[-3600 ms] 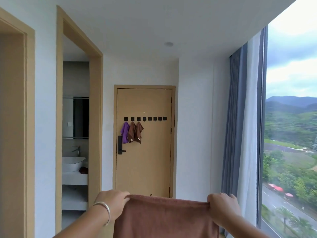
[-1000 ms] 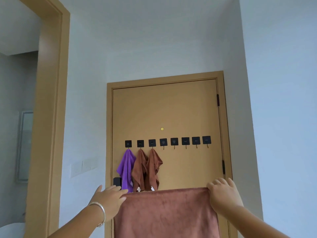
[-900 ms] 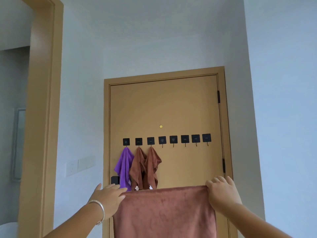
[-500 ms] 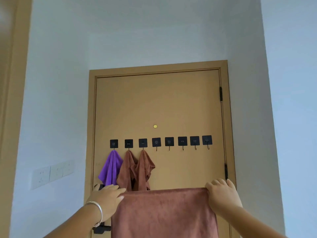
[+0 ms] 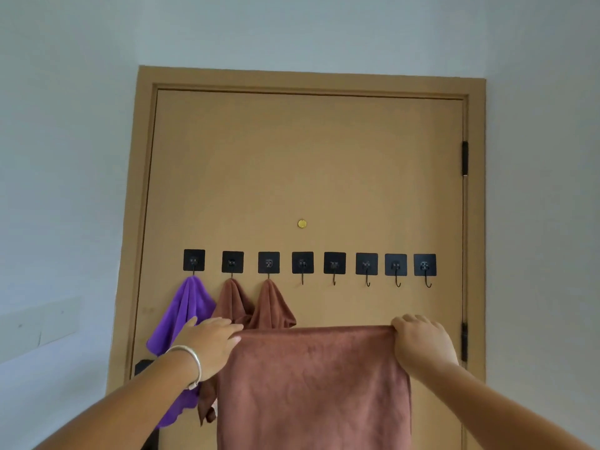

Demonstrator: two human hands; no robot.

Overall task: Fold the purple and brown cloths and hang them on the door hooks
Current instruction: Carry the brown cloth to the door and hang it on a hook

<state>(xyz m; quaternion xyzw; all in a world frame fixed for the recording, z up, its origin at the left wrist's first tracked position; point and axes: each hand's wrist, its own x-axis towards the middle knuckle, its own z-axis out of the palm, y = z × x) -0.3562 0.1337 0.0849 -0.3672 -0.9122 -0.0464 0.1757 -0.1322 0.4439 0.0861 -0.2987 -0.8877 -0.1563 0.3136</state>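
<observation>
Both hands (image 5: 211, 347) (image 5: 422, 344) grip pinching brown cloth (image 5: 311, 388), covering hung cloths (image 5: 181, 316), five bare hooks (image 5: 367, 282)

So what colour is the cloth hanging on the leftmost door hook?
Purple. The cloth on the leftmost hook shows clearly in the head view.

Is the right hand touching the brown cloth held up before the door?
Touching. The head view shows the right hand with its fingers curled over the top corner of the brown cloth, gripping it.
</observation>
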